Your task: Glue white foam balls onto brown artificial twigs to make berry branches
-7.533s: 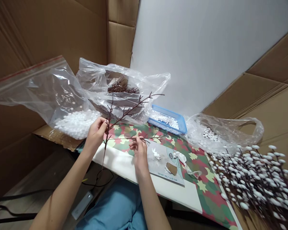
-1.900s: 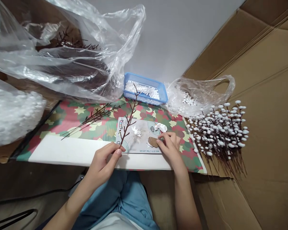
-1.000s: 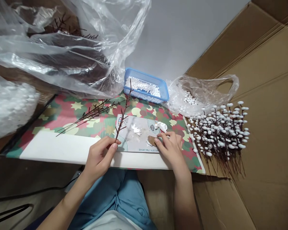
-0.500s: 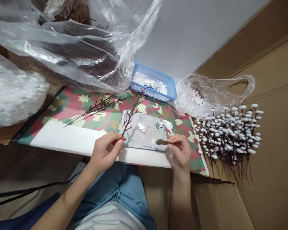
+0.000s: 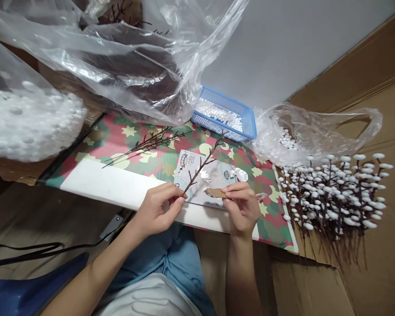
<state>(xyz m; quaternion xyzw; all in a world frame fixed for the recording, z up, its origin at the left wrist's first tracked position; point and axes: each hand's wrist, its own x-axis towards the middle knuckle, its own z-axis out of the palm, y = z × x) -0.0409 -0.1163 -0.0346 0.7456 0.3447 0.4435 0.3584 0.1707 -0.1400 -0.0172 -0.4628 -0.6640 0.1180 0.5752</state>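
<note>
My left hand [image 5: 163, 205] pinches the lower end of a brown artificial twig [image 5: 202, 166], which slants up and right over a printed card [image 5: 197, 198]. Between the thumb and fingers of my right hand [image 5: 242, 206] is a flat brown spatula-like stick [image 5: 215, 192], its tip whitened and close to the twig. White paste [image 5: 205, 176] sits in a blob on the card, and a crumpled white lump [image 5: 239, 174] lies at the card's right edge. Both hands are closed, just above the table's front edge.
Bare twigs [image 5: 148, 145] lie at the back left. Behind the card stands a blue basket [image 5: 253, 125] of white foam balls. A clear bag [image 5: 319, 127] and many white-tipped stems [image 5: 340, 193] are to the right. Large plastic bags [image 5: 29, 123] crowd the left; cardboard [image 5: 375, 131] walls the right.
The stick has turned to show its flat side and moved left, closer to the twig. The twig now leans further right. The whole view has shifted a little.
</note>
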